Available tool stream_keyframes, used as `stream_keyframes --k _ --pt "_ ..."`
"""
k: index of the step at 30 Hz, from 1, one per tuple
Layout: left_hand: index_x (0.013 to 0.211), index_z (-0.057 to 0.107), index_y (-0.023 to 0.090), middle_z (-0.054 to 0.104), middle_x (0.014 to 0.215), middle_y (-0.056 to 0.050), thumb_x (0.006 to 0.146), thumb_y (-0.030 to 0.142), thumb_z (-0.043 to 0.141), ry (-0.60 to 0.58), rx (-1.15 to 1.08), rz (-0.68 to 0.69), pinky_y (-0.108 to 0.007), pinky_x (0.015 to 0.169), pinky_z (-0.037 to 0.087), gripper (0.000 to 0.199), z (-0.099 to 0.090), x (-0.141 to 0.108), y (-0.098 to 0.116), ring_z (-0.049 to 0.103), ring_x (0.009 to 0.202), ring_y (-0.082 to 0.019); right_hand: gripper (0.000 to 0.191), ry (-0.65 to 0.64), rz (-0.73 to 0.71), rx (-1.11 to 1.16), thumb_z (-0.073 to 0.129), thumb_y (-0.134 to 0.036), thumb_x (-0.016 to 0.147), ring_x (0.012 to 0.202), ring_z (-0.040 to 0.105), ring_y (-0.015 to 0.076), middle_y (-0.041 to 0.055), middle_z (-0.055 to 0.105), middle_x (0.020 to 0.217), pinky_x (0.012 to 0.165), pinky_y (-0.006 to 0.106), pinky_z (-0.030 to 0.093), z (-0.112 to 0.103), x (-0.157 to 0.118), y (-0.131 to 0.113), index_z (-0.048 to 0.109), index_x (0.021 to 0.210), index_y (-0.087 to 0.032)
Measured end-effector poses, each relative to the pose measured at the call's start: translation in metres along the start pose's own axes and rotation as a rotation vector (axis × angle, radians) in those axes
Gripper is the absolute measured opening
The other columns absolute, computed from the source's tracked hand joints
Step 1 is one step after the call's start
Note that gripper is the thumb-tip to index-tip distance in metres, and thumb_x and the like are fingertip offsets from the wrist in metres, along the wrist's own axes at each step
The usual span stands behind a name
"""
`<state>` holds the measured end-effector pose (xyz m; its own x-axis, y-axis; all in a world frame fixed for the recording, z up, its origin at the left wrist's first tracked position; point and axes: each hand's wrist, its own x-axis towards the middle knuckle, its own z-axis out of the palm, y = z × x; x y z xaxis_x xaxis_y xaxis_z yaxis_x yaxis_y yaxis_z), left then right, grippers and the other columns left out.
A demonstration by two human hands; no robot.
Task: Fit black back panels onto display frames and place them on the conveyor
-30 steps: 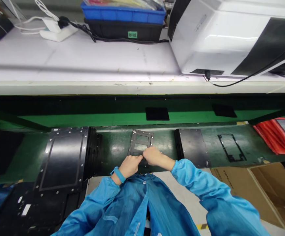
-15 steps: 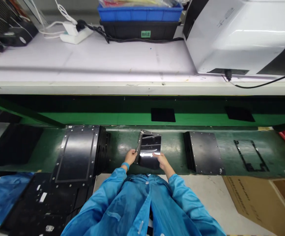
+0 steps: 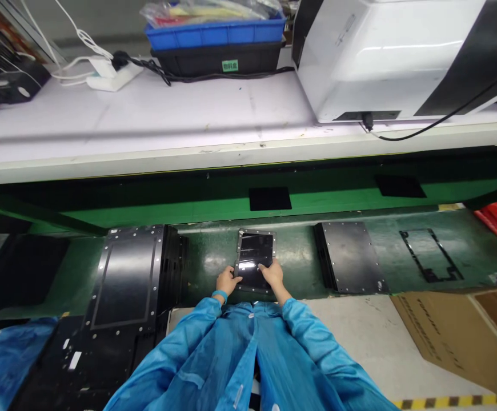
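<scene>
A glossy black screen panel (image 3: 255,251) lies squarely over a dark plate (image 3: 275,240) with pale dots along its rim, just in front of my body. My left hand (image 3: 228,281) grips the near left edge, its thumb reaching the panel's lower left side. On the right side, my right hand (image 3: 273,274) holds the edge with its thumb on the glossy face. The fingers under the edges are hidden. Left of my hands stands a stack of black dotted plates (image 3: 131,279). A smaller stack of plates (image 3: 351,257) stands to the right.
An open black frame (image 3: 431,255) lies on the green bench (image 3: 295,245) farther right. Above runs a white shelf (image 3: 145,123) bearing a blue bin (image 3: 216,35), a power strip (image 3: 115,77) and a white machine (image 3: 381,63). A cardboard box (image 3: 449,331) stands at lower right.
The glossy panel was held askew over the dotted plate and now lies lined up with its rim. My right hand has shifted slightly up along the side. The head view has turned somewhat.
</scene>
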<state>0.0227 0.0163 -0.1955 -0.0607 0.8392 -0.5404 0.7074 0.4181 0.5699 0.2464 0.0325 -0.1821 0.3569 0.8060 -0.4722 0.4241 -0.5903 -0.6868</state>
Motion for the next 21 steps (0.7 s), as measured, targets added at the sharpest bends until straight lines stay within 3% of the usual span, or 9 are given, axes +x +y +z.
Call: stream_keyframes --k 4,8,10,15,21 --pt "0.109 0.065 0.020 0.074 0.086 0.000 0.082 0.033 0.086 -0.024 0.039 0.019 -0.027 0.077 0.044 0.036 -0.003 0.002 -0.001 0.071 0.088 -0.019 0.061 0.113 -0.107 -0.261 0.076 -0.035 0.080 0.134 0.054 0.0392 0.0222 0.060 0.138 0.113 0.046 0.040 -0.020 -0.017 0.008 0.058 0.135 -0.017" --pt "0.103 0.063 0.021 0.073 0.082 0.001 0.082 0.033 0.086 -0.055 0.073 0.022 -0.026 0.074 0.043 0.033 -0.003 0.003 -0.003 0.071 0.085 -0.018 0.052 -0.056 0.027 -0.507 0.079 -0.045 0.082 0.109 0.069 0.0307 0.0139 0.071 0.118 0.089 0.036 0.049 -0.041 -0.027 0.029 0.060 0.124 -0.020" --pt "0.096 0.061 0.021 0.072 0.078 0.002 0.082 0.034 0.086 -0.087 0.090 0.016 -0.025 0.071 0.043 0.031 -0.001 -0.001 -0.004 0.070 0.079 -0.017 0.045 -0.141 0.073 -0.532 0.084 -0.044 0.079 0.097 0.071 0.0266 0.0073 0.074 0.102 0.078 0.032 0.046 -0.046 -0.031 0.041 0.059 0.111 -0.023" --pt "0.087 0.057 0.022 0.071 0.076 0.004 0.080 0.034 0.086 -0.176 0.142 -0.018 -0.022 0.062 0.043 0.032 0.002 -0.019 -0.004 0.068 0.063 -0.013 0.039 -0.130 0.017 -0.446 0.089 -0.032 0.075 0.082 0.069 0.0188 0.0013 0.074 0.089 0.069 0.026 0.039 -0.051 -0.040 0.060 0.054 0.089 -0.024" --pt "0.074 0.058 0.023 0.076 0.085 -0.004 0.077 0.041 0.084 -0.239 0.258 -0.042 -0.026 0.069 0.045 0.032 0.000 -0.022 0.001 0.073 0.088 -0.023 0.035 -0.131 0.018 -0.498 0.088 -0.038 0.078 0.080 0.067 0.0194 0.0015 0.072 0.081 0.065 0.027 0.033 -0.053 -0.045 0.067 0.057 0.081 -0.023"
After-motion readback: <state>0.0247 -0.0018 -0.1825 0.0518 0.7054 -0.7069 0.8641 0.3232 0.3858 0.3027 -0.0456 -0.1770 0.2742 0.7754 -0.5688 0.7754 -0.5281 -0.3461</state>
